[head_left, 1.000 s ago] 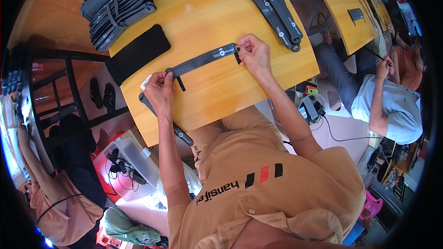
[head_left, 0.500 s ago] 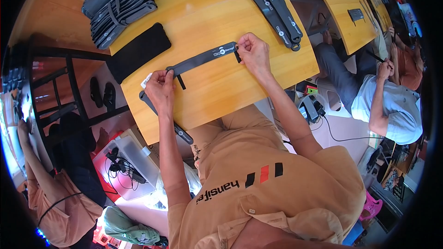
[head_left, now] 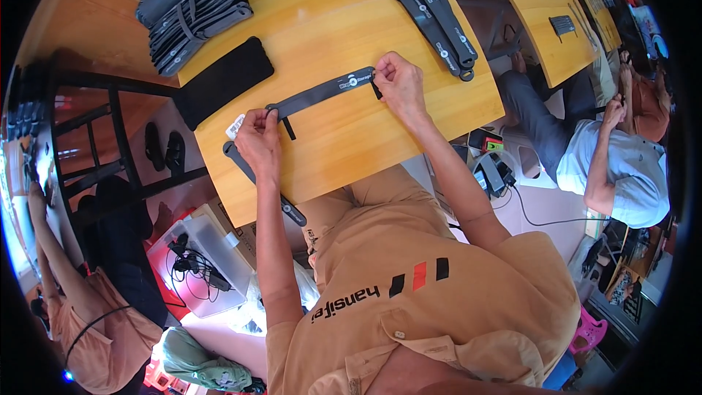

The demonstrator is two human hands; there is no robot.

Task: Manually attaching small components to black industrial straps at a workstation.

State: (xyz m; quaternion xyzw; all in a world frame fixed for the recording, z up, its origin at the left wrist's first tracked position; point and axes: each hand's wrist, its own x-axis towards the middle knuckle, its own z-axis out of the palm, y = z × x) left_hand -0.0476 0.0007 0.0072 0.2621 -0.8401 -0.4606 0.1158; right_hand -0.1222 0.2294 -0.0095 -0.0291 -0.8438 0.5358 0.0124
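A dark grey strap [head_left: 316, 93] with white printing is stretched between my two hands over the table. My left hand [head_left: 257, 145] pinches its left end, where a narrow black strip hangs down. At the other end, the fingers of my right hand [head_left: 401, 89] are closed on the strap, with a short black piece showing below them. Beside my left fingers is a small white label [head_left: 235, 126]. A second dark strap [head_left: 241, 162] lies at the table's near left edge, passing partly behind my left forearm.
Bundled dark straps [head_left: 191, 22] are stacked at the far left, near a folded black cloth [head_left: 225, 80]. Several loose straps [head_left: 436, 25] lie at the right of the wooden table [head_left: 329, 22]. A clear bin of cables [head_left: 201, 267] stands below left. Other people sit on both sides.
The view has shifted slightly. Both hands keep their grip on the strap's ends, and it stays stretched in nearly the same place.
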